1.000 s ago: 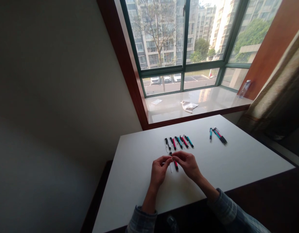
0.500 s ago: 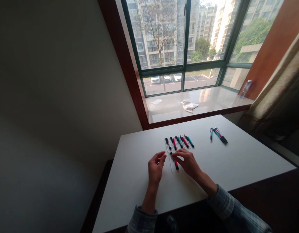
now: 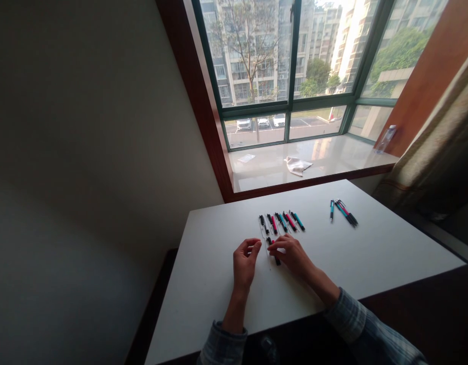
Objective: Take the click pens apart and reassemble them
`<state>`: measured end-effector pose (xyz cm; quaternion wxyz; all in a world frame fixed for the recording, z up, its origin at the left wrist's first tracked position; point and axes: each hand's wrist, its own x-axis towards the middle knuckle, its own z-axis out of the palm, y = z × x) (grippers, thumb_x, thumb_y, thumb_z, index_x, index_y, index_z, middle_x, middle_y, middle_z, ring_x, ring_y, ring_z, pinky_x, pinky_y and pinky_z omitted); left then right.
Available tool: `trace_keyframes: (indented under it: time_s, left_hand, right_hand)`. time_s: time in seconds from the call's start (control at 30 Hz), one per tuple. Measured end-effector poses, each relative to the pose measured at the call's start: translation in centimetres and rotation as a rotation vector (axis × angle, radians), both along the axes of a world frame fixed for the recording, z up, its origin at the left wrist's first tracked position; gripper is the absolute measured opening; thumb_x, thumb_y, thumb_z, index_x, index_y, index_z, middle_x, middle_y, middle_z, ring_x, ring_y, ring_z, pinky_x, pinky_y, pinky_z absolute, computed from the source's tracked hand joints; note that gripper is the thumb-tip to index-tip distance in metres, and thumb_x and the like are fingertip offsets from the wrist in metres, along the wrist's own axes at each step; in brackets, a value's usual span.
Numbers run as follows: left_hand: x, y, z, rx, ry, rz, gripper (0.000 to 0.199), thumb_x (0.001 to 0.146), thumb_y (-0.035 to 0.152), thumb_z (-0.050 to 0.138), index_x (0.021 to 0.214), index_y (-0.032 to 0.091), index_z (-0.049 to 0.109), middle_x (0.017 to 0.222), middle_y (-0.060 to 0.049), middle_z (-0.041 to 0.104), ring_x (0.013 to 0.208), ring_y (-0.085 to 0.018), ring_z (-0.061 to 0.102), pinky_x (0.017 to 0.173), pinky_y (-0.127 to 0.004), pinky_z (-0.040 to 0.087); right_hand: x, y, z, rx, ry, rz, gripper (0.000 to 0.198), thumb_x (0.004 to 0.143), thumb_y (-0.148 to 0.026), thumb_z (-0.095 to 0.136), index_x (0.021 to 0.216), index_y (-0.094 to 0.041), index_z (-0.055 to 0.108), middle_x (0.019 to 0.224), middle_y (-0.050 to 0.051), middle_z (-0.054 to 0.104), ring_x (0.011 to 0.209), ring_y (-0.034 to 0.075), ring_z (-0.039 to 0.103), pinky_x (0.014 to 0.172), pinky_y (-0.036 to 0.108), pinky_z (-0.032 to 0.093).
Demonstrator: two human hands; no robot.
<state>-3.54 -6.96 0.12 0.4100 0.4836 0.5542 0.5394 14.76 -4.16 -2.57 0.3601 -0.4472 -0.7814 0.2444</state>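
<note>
My left hand (image 3: 244, 264) is closed in a pinch just above the white table (image 3: 203, 284); whatever its fingertips hold, if anything, is hidden. Opposite it, my right hand (image 3: 293, 255) pinches with thumb and forefinger, and a bit of pink pen barrel (image 3: 273, 242) shows at its fingertips. Beneath those fingers lies a black pen part (image 3: 277, 261), partly covered. A thin white refill (image 3: 266, 248) lies between the two hands. Beyond them is a row of taken-apart pens, among them a black one (image 3: 264, 224), a pink one (image 3: 290, 221) and a blue one (image 3: 297, 221).
At the right of the table lie a separate blue pen (image 3: 331, 211) and a small bunch of blue, pink and black pens (image 3: 346, 213). A crumpled white cloth (image 3: 297, 166) and a clear bottle (image 3: 386, 139) are on the windowsill. A wall (image 3: 104, 152) stands to the left.
The pink barrel has shifted up from the table towards my right fingertips, leaving the black part below. My left hand has barely moved and stays pinched.
</note>
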Motion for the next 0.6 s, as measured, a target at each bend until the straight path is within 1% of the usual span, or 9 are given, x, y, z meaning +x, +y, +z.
trace_keyframes:
  time_s: [0.17,0.23,0.3,0.37,0.43,0.53,0.6]
  left_hand:
    - [-0.1,0.0,-0.1,0.004,0.011,0.001,0.036,0.082,0.050,0.076,0.095,0.017,0.076,0.092,-0.008,0.075,0.081,-0.020,0.067,0.071,-0.028,0.052]
    - [-0.1,0.0,-0.1,0.007,0.020,0.010,0.037,0.082,0.051,0.075,0.095,0.016,0.076,0.092,-0.008,0.075,0.081,-0.020,0.067,0.071,-0.029,0.052]
    - [-0.1,0.0,0.0,0.004,0.029,0.018,0.037,0.082,0.051,0.074,0.094,0.016,0.076,0.090,-0.008,0.075,0.080,-0.020,0.066,0.071,-0.028,0.051]
    - [-0.1,0.0,0.0,0.003,0.037,0.024,0.037,0.083,0.052,0.073,0.094,0.016,0.077,0.089,-0.007,0.075,0.078,-0.019,0.064,0.070,-0.028,0.051]
    - [-0.1,0.0,-0.1,0.007,0.041,0.027,0.037,0.083,0.051,0.073,0.093,0.016,0.077,0.088,-0.007,0.075,0.076,-0.018,0.063,0.070,-0.028,0.050]
    - [-0.2,0.1,-0.2,0.013,0.044,0.031,0.036,0.083,0.051,0.072,0.093,0.016,0.077,0.088,-0.007,0.075,0.076,-0.018,0.063,0.071,-0.028,0.050]
    - [-0.2,0.1,-0.3,0.012,0.042,0.027,0.036,0.084,0.051,0.072,0.094,0.017,0.077,0.089,-0.007,0.075,0.077,-0.019,0.063,0.071,-0.028,0.050]
  right_hand:
    - [0.3,-0.1,0.5,0.016,0.033,-0.001,0.011,0.090,-0.021,0.076,0.097,-0.027,0.082,0.093,0.005,0.076,0.090,0.025,0.063,0.080,0.037,0.051]
    - [1.1,0.2,0.7,0.050,0.049,-0.036,0.010,0.094,-0.026,0.072,0.098,-0.026,0.080,0.095,0.005,0.076,0.090,0.026,0.065,0.082,0.038,0.051]
    - [2.9,0.7,0.8,0.085,0.052,-0.104,0.016,0.097,-0.034,0.066,0.099,-0.025,0.079,0.095,0.007,0.076,0.092,0.027,0.066,0.084,0.040,0.051]
    - [5.8,1.6,0.7,0.103,0.026,-0.203,0.025,0.099,-0.042,0.062,0.099,-0.024,0.078,0.095,0.008,0.077,0.092,0.028,0.067,0.085,0.041,0.051]
    - [9.7,2.5,0.3,0.115,-0.034,-0.336,0.032,0.098,-0.049,0.059,0.097,-0.023,0.078,0.091,0.008,0.076,0.083,0.027,0.066,0.080,0.041,0.050]
    - [16.2,3.8,-0.4,0.139,-0.104,-0.592,0.038,0.095,-0.054,0.058,0.094,-0.021,0.076,0.084,0.008,0.076,0.074,0.026,0.066,0.073,0.037,0.049]
    - [19.6,4.3,-0.9,0.132,-0.176,-0.734,0.039,0.094,-0.055,0.056,0.092,-0.021,0.074,0.079,0.008,0.075,0.069,0.026,0.066,0.067,0.035,0.045]
